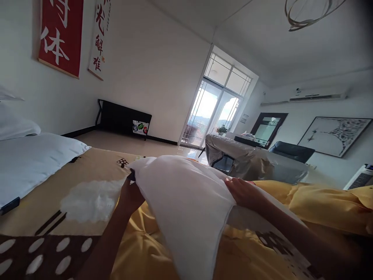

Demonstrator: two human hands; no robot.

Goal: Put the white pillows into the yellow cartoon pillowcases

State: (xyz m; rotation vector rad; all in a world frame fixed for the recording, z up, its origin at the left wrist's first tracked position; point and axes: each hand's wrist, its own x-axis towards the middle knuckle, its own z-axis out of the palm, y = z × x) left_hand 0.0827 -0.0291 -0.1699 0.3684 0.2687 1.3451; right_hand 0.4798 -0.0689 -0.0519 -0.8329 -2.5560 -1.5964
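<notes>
A white pillow [180, 198] in a white case lies across the bed in front of me. My left hand [131, 194] grips its left edge with fingers curled under the fabric. Resting on the pillow's right side is my right hand [243, 190], whose fingers press down on the case and pinch it. Under the pillow spreads a yellow and tan patterned bed cover [96, 171] with white and brown shapes.
Two more white pillows [32, 159] are stacked at the left. A dark phone-like object [10, 205] lies near the left edge. Beyond the bed stand a covered sofa [247, 161], a dark chair [291, 151], a balcony door [210, 112] and a folded black table [124, 118] against the wall.
</notes>
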